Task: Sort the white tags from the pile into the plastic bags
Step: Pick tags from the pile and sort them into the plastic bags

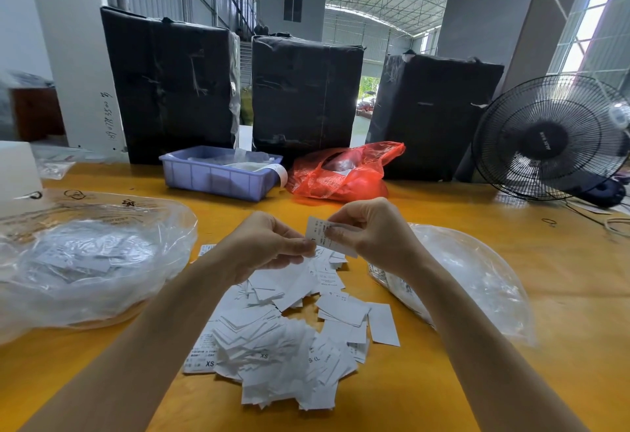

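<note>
A loose pile of white tags [279, 339] lies on the yellow table [511, 380] in front of me, some printed with XS. Above the pile's far end both hands hold up one white tag [318, 232]. My left hand [266, 247] pinches its lower left corner, and my right hand [371, 230] pinches its right side. A clear plastic bag [85, 261] with tags inside lies to the left of the pile. To the right lies a second clear plastic bag [477, 278], partly hidden by my right forearm.
A blue plastic bin [218, 176] and a red plastic bag [344, 172] sit at the table's far side, in front of three black wrapped boxes [303, 94]. A black fan [552, 138] stands at the far right, with a rubber band [549, 221] near it.
</note>
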The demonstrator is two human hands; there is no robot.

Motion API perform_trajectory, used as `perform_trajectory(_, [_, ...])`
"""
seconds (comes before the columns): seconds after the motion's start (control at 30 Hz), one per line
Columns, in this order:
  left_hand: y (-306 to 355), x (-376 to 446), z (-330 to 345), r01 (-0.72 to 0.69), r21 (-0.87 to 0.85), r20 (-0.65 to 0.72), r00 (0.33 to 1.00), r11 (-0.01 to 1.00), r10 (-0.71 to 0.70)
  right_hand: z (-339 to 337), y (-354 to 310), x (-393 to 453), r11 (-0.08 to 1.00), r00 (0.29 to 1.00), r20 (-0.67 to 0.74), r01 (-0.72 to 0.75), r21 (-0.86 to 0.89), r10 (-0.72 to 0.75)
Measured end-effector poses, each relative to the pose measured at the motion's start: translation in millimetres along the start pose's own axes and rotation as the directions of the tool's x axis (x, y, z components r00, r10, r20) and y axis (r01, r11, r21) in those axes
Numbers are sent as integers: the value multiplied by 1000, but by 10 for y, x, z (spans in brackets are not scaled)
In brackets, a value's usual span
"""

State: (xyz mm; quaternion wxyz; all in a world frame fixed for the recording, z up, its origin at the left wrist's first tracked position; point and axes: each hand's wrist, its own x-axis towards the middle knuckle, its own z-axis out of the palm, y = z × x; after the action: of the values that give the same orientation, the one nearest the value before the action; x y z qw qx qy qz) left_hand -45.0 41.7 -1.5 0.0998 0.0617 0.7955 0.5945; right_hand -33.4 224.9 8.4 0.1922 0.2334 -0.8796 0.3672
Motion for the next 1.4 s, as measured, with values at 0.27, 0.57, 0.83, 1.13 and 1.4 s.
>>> perform_trajectory(0.27, [-33,7,55,-26,15,11,1000,1000,26,-4,-14,-2,995,971,216,-102,0,99])
perform_trajectory(0.57, [-26,-8,89,-14,-43,81,997,999,17,-56,5,-13,971,911,351,-239,19,217])
perform_trajectory(0.83, [-40,-37,184,-56,27,145,988,998,51,-19,-9,-13,961,922,331,-251,113,201])
perform_trajectory(1.13, [-54,38,234,-15,-248,-155,988,969,-25,87,35,-1,893,956,46,-286,349,289])
perform_trajectory(1.4, [-72,22,286,18,-255,-88,995,967,-42,211,-2,-36,853,973,46,-220,473,226])
